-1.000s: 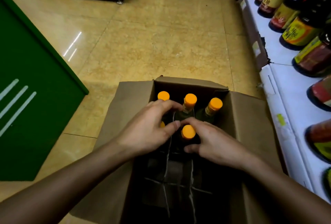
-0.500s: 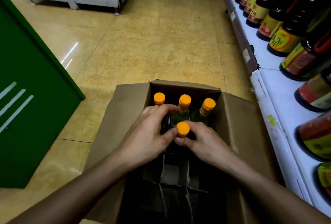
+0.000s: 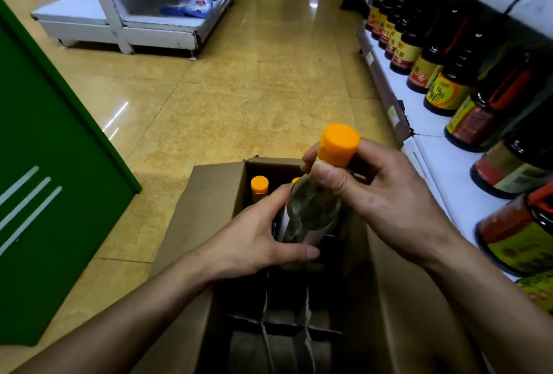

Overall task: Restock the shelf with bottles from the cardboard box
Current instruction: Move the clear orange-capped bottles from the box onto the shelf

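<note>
A clear bottle (image 3: 311, 212) with an orange cap is lifted partly out of the open cardboard box (image 3: 206, 209) on the floor. My right hand (image 3: 386, 203) grips its neck just below the cap. My left hand (image 3: 257, 245) holds the bottle's body from the left, thumb across its lower part. Another orange-capped bottle (image 3: 259, 186) stands in the box's far left cell; a second cap peeks out behind the lifted bottle. Cardboard dividers show in the near cells. The white shelf (image 3: 443, 161) runs along the right.
Dark sauce bottles (image 3: 449, 89) with yellow and red labels line the right shelf. A green panel (image 3: 45, 149) stands at the left. A white rack with blue packets (image 3: 143, 14) sits across the tiled aisle floor (image 3: 254, 89).
The bottle has risen from the box; my right hand moved up to its neck and my left hand went round its body. The view tilted up the aisle.
</note>
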`<action>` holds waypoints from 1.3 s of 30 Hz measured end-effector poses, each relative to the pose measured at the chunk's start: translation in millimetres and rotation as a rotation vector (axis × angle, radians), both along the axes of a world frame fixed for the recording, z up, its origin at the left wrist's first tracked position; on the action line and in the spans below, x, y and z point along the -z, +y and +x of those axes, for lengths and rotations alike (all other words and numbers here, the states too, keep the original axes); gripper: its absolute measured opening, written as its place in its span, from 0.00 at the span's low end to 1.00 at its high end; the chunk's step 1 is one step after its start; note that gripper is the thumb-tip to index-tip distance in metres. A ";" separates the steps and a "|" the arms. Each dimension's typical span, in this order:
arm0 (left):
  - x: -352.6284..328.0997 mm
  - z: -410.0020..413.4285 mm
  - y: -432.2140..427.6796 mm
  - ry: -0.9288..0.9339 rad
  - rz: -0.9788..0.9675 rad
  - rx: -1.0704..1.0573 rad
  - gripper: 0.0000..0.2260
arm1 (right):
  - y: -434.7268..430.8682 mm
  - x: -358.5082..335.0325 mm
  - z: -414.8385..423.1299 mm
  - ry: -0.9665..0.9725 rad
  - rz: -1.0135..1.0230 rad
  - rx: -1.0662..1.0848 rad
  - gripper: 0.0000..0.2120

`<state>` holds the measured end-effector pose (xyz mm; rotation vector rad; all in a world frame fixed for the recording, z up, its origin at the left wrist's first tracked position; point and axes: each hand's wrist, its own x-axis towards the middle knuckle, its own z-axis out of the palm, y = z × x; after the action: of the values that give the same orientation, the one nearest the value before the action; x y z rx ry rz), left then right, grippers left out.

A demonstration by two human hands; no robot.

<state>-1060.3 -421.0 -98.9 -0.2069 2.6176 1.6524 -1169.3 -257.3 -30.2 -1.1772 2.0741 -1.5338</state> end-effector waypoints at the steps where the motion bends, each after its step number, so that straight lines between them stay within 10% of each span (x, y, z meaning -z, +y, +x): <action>1: -2.7 -0.3 2.7 -0.003 0.055 0.010 0.35 | 0.6 -5.3 0.1 -0.014 -0.040 -0.001 0.12; 22: 14.6 12.1 48.0 0.077 0.396 -0.302 0.29 | 9.3 34.5 32.1 -0.208 0.014 0.087 0.35; 39: 18.9 6.2 39.9 0.010 0.634 -0.145 0.31 | 14.1 34.8 16.0 -0.372 -0.144 0.067 0.26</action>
<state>-1054.1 -381.1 -117.8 -0.3612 1.9787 2.4203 -1153.3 -243.2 -65.0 -0.7952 1.7978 -1.7999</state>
